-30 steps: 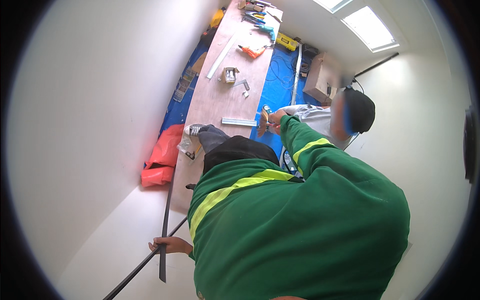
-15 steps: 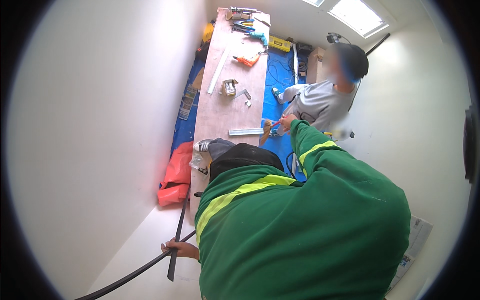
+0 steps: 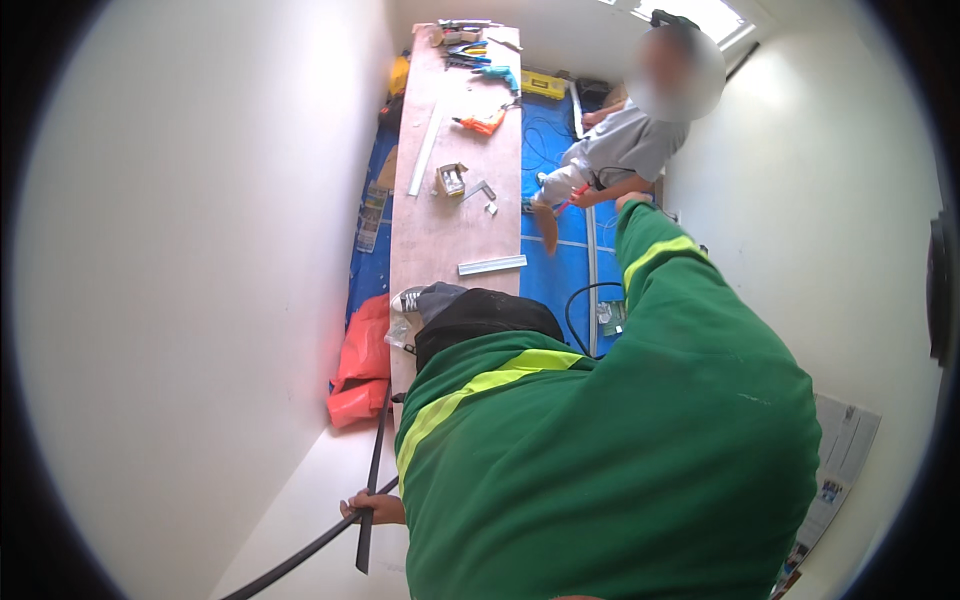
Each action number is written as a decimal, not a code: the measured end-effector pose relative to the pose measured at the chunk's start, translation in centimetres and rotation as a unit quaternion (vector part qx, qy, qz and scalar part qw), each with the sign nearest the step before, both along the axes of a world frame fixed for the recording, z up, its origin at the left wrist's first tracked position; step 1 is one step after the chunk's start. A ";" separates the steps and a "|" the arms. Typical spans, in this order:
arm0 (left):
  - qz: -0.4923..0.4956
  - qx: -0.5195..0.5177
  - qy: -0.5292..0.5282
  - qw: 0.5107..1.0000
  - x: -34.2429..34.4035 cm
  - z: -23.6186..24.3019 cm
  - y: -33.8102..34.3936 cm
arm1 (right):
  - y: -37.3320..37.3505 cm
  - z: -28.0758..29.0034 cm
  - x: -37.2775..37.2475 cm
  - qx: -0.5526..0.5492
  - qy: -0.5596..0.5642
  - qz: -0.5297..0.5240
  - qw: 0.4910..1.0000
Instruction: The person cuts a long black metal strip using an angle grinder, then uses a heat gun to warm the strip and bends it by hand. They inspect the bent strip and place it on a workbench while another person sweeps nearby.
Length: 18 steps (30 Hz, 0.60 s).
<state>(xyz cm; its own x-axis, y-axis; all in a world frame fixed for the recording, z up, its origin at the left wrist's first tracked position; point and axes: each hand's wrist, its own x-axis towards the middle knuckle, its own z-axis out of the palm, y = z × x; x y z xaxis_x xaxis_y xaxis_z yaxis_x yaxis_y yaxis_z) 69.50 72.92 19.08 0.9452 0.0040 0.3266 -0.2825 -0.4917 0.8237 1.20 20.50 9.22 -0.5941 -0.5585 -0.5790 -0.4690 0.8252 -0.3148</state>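
My left hand [image 3: 372,507] is closed where two long black strips [image 3: 375,450] cross, one of them curving off toward the lower left edge. My right hand [image 3: 630,199] shows only in part at the end of the green sleeve, close to a co-worker's forearm; its fingers are not clear. A hand brush [image 3: 546,228] with brown bristles and a red handle is in the hand of the co-worker [image 3: 625,140] in grey. Beside my body, a short white metal channel [image 3: 492,265] lies on the long wooden board [image 3: 455,225].
On the board lie an orange power tool [image 3: 482,121], a teal drill [image 3: 497,74], pliers [image 3: 467,52], a small cardboard box [image 3: 451,180] and a long white strip [image 3: 426,150]. Blue sheeting [image 3: 545,280] and a cable loop are right of it. Red plastic [image 3: 362,350] lies left; white walls stand both sides.
The hand brush has passed from my right hand to the co-worker's hand. My right hand has moved right and away. The co-worker has leaned toward the far end. My left hand keeps its grip.
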 end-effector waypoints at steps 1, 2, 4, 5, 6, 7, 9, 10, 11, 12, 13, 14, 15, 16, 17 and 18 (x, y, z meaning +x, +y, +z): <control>-0.001 -0.007 0.010 1.000 0.2 -0.2 0.1 | 0.2 1.3 -1.7 -0.011 0.013 -0.017 1.000; -0.001 -0.001 0.015 1.000 0.6 -0.5 0.3 | 0.2 2.6 -3.6 -0.024 0.025 -0.031 0.999; -0.010 -0.002 0.014 1.000 1.1 -0.9 0.7 | 0.2 5.0 -6.9 -0.038 0.046 -0.055 0.997; -0.012 -0.002 0.012 1.000 1.3 -0.8 0.9 | 0.5 5.5 -7.9 -0.044 0.051 -0.063 0.996; -0.010 -0.017 0.026 0.999 1.7 -1.1 1.3 | 0.8 6.2 -8.5 -0.051 0.056 -0.069 0.995; -0.013 -0.013 0.033 0.999 1.9 -1.1 1.4 | 1.1 6.5 -9.1 -0.055 0.058 -0.075 0.994; -0.022 -0.014 0.044 0.999 2.5 -1.4 1.7 | 1.8 7.1 -9.6 -0.062 0.058 -0.081 0.993; -0.019 -0.017 0.038 0.999 2.8 -1.5 1.6 | 2.1 7.2 -9.8 -0.063 0.058 -0.081 0.993; -0.021 -0.023 0.030 0.999 3.1 -1.8 1.8 | 2.5 7.3 -9.6 -0.065 0.056 -0.081 0.993; -0.024 -0.030 0.019 0.999 3.3 -1.9 1.6 | 2.6 7.3 -9.7 -0.062 0.058 -0.079 0.993; -0.024 -0.033 0.016 0.999 3.6 -2.4 1.8 | 2.9 7.3 -9.5 -0.063 0.058 -0.079 0.993; -0.026 -0.039 0.006 0.999 3.6 -2.6 1.7 | 2.9 7.2 -9.5 -0.058 0.056 -0.076 0.994; -0.027 -0.048 -0.006 0.998 3.8 -2.9 1.8 | 2.9 7.2 -9.5 -0.054 0.057 -0.074 0.994; -0.028 -0.059 -0.020 0.998 3.8 -3.3 1.8 | 2.9 7.0 -9.5 -0.052 0.056 -0.073 0.994; -0.031 -0.066 -0.031 0.997 3.9 -3.4 2.0 | 2.9 6.8 -9.6 -0.050 0.057 -0.070 0.995; -0.036 -0.081 -0.045 0.995 4.0 -3.7 2.2 | 2.9 6.6 -9.7 -0.047 0.057 -0.067 0.995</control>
